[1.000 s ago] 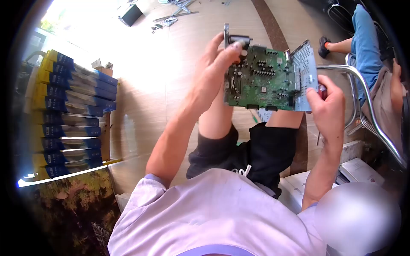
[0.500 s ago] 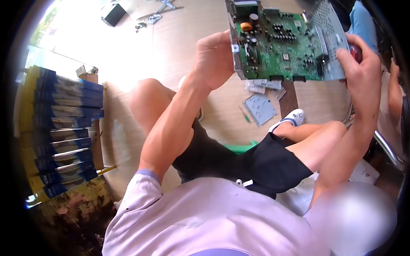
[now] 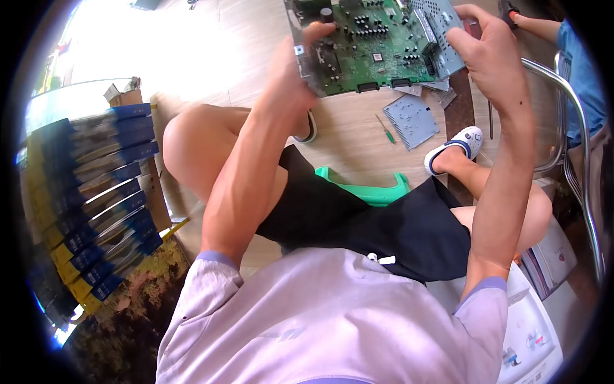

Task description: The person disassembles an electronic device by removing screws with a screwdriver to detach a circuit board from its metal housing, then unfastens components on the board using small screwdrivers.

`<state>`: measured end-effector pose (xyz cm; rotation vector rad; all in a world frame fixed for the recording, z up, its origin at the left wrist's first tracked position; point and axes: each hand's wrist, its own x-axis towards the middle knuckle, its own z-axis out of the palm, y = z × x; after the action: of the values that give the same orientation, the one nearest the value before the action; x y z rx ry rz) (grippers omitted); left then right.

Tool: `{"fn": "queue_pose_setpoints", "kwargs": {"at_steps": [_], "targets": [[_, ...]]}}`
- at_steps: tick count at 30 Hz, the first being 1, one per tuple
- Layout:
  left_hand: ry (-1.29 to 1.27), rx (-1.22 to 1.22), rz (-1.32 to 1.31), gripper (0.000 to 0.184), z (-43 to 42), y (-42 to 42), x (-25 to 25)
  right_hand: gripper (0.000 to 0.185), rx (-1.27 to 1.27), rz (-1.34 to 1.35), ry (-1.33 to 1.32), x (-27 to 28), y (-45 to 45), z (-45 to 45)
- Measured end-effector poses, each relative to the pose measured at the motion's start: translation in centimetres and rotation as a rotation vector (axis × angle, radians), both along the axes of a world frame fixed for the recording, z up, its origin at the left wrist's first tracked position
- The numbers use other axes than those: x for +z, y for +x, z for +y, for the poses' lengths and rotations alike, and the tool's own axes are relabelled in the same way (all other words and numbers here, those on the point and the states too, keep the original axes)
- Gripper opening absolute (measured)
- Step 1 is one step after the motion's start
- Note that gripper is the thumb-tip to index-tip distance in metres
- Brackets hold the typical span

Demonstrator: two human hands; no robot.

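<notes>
Both my hands hold up a green circuit board (image 3: 352,72) fixed in a grey metal frame (image 3: 451,59), tilted so its chips and capacitors face me. My left hand (image 3: 291,70), blurred, grips the frame's left edge with the thumb reaching over the board. My right hand (image 3: 495,61) is closed on the perforated right side. Against that hand sits a dark red object (image 3: 472,28), mostly hidden, its kind unclear. On the floor below lie a flat grey metal plate (image 3: 410,121) and a green-handled screwdriver (image 3: 389,134).
A green plastic stool (image 3: 364,193) shows between my legs. Blue-and-yellow boxes (image 3: 131,169) are stacked at the left. On the right stand a metal-tube chair (image 3: 585,173) and a person in blue clothing (image 3: 581,77). A white box (image 3: 527,326) lies at lower right.
The board and both hands have shifted left and up in view, and my left thumb now lies over the board. The view has turned right, showing more of the chair and white box.
</notes>
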<state>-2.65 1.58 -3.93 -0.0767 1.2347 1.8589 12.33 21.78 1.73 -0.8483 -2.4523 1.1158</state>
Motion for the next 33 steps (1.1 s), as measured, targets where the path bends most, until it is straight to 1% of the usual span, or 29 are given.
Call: {"fn": "queue_pose_setpoints", "kwargs": {"at_steps": [1,3,4,5,6,7,8,9,10,12,13,15,17,18,19,22,24,25,27,29,31,33], "targets": [[-0.085,-0.017,0.061,0.027,-0.1,-0.5,-0.5,0.03,0.076,0.018,0.112,-1.0,-0.1,0.3],[-0.249,-0.058,0.183,0.032,-0.7,-1.7,-2.0,0.03,0.026,-0.034,0.022,-2.4,0.2,0.4],[-0.192,-0.09,0.223,0.047,-1.3,-2.1,-2.4,0.03,0.011,-0.069,-0.014,-3.1,0.2,0.4],[-0.237,-0.081,0.304,0.05,-2.0,-2.5,-2.5,0.03,-0.001,-0.101,-0.048,-4.0,0.0,0.5],[-0.28,-0.07,0.389,0.054,-2.8,-3.0,-2.3,0.032,-0.033,-0.028,0.039,-6.3,-0.1,0.9],[-0.323,-0.057,0.476,0.058,-3.5,-3.4,-1.9,0.033,-0.038,-0.062,0.035,-7.2,-0.2,0.9],[-0.336,-0.081,0.585,0.062,-4.2,-3.3,-0.4,0.035,-0.044,-0.096,0.033,-7.9,-0.2,0.9],[-0.284,-0.074,0.748,0.056,-4.2,-2.9,1.2,0.036,-0.052,-0.131,0.03,-8.7,-0.2,0.8],[-0.253,-0.059,0.832,0.052,-4.5,-2.9,2.4,0.036,-0.077,-0.163,0.056,-10.0,-0.2,0.8],[-0.204,0.006,1.033,0.044,-5.3,-2.1,5.1,0.035,-0.044,-0.158,0.04,-11.7,-0.2,0.5],[-0.184,0.02,1.076,0.042,-6.0,-1.7,6.6,0.035,-0.027,-0.152,0.038,-12.4,-0.4,0.4],[-0.14,0.161,1.176,0.034,-7.6,-0.5,8.9,0.028,0.007,-0.171,0.081,-15.1,-1.1,0.5],[-0.078,0.261,1.283,0.03,-9.8,-0.7,10.0,0.027,0.042,-0.188,0.085,-16.7,-1.8,0.2],[-0.093,0.35,1.267,0.025,-10.6,-0.5,10.6,0.028,0.063,-0.231,0.098,-17.5,-2.2,0.0],[-0.03,0.392,1.274,0.022,-11.8,-1.2,10.6,0.029,0.059,-0.248,0.098,-18.3,-2.4,-0.3],[-0.155,0.439,1.199,0.022,-13.7,-3.0,10.4,0.031,0.057,-0.317,0.069,-21.6,-3.0,-0.4],[-0.251,0.416,1.122,0.024,-14.3,-5.6,8.3,0.032,0.023,-0.356,0.065,-23.7,-3.1,-0.9],[-0.352,0.374,1.099,0.029,-14.1,-6.7,6.8,0.033,0.001,-0.384,0.064,-24.6,-3.1,-0.9],[-0.474,0.28,0.956,0.037,-12.9,-9.5,2.8,0.031,-0.008,-0.389,0.045,-26.1,-2.7,-1.1],[-0.546,0.14,0.78,0.04,-11.0,-12.4,-3.1,0.03,-0.019,-0.362,0.017,-27.5,-2.4,-1.3],[-0.512,0.011,0.635,0.039,-9.5,-14.1,-9.7,0.033,-0.058,-0.348,0.014,-28.8,-2.1,-1.7],[-0.661,-0.14,0.636,0.04,-6.8,-13.3,-13.9,0.035,-0.092,-0.334,-0.002,-30.3,-2.0,-1.5]]}}
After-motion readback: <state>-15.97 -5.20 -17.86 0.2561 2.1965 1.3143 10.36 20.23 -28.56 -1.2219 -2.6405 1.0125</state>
